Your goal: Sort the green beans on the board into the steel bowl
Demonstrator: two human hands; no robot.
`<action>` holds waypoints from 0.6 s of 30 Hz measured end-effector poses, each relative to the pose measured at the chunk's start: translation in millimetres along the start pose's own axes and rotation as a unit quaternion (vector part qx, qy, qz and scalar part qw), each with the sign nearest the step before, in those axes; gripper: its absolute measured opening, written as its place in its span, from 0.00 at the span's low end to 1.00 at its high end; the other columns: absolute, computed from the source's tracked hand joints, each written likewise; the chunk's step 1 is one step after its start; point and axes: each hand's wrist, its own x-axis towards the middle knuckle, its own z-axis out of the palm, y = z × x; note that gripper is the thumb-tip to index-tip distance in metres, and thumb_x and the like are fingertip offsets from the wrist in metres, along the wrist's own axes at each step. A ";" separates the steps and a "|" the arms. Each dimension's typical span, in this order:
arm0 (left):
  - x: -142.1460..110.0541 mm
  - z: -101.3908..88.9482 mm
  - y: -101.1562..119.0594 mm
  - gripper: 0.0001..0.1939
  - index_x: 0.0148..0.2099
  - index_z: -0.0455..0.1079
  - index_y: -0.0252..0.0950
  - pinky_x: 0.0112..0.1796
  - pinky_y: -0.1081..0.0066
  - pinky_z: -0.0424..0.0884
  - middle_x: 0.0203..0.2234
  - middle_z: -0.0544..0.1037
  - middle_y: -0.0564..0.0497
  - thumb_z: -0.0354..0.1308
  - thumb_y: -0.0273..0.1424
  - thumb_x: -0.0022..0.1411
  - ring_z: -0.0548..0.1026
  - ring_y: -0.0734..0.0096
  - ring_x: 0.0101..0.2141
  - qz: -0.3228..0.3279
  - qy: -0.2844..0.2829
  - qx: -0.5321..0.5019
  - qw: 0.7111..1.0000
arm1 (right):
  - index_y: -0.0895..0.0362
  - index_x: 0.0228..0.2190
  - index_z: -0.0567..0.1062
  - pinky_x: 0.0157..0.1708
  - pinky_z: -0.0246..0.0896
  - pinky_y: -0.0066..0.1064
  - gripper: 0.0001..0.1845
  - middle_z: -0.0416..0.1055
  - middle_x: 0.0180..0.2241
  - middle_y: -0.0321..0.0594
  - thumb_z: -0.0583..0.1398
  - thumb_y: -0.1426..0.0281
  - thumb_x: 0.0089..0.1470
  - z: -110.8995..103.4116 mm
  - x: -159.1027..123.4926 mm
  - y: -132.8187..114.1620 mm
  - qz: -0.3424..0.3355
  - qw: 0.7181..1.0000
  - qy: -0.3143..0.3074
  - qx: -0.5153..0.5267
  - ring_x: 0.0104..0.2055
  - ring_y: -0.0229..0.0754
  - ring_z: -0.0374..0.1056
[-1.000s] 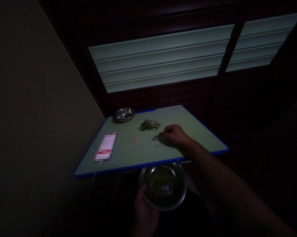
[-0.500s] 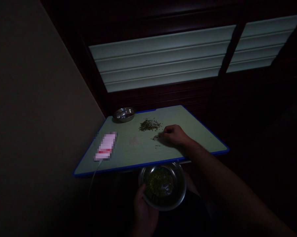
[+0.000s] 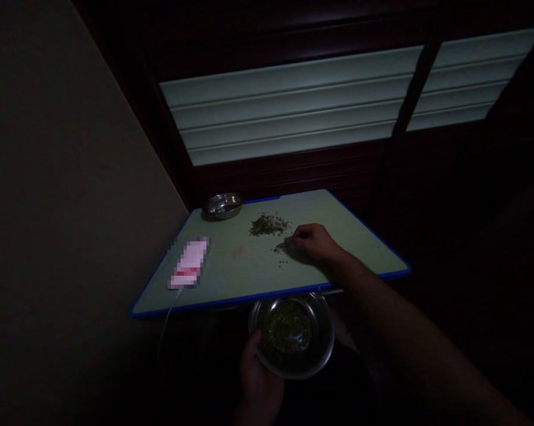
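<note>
My left hand (image 3: 260,378) grips the near left side of a metal bowl (image 3: 327,349), its thumb over the rim. Small green beans or seeds (image 3: 288,325) lie in the bowl, which is just below the table's front edge. My right hand (image 3: 313,241) rests on the light green tabletop (image 3: 346,231) with its fingers curled in and pinched; whatever they hold is too small to make out. Beside its fingertips is a small scatter of dark grains (image 3: 280,247). A larger pile of greenish-brown grains (image 3: 267,225) lies behind that, and a faint pale patch of small bits (image 3: 240,253) to the left.
A second, smaller metal bowl (image 3: 223,205) stands at the table's back left corner. A phone with a blurred screen (image 3: 190,262) lies at the left edge, its white cable (image 3: 165,324) hanging over the front. Behind the table is a dark slatted wooden panel (image 3: 293,106); the light is dim.
Hardly anything differs. My right hand's fingertips have shifted very slightly left at the small scatter of grains; my left hand and the bowl stay in place.
</note>
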 end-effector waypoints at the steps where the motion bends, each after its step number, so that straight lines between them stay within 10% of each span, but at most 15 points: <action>1: -0.2 0.2 0.2 0.17 0.49 0.77 0.38 0.50 0.53 0.71 0.32 0.84 0.46 0.54 0.29 0.60 0.81 0.58 0.36 0.000 0.004 -0.001 1.000 | 0.59 0.20 0.75 0.27 0.53 0.29 0.07 0.68 0.20 0.36 0.59 0.69 0.42 -0.2 -0.3 -0.6 0.003 1.000 -0.003 0.001 0.24 0.36 0.59; 18: -4.1 6.6 2.6 0.14 0.43 0.79 0.38 0.51 0.54 0.69 0.30 0.84 0.47 0.53 0.30 0.61 0.81 0.60 0.35 -0.011 0.010 -0.004 1.000 | 0.59 0.19 0.72 0.25 0.52 0.28 0.05 0.64 0.18 0.33 0.59 0.70 0.40 0.2 -1.5 0.1 0.012 0.998 -0.050 0.041 0.23 0.35 0.58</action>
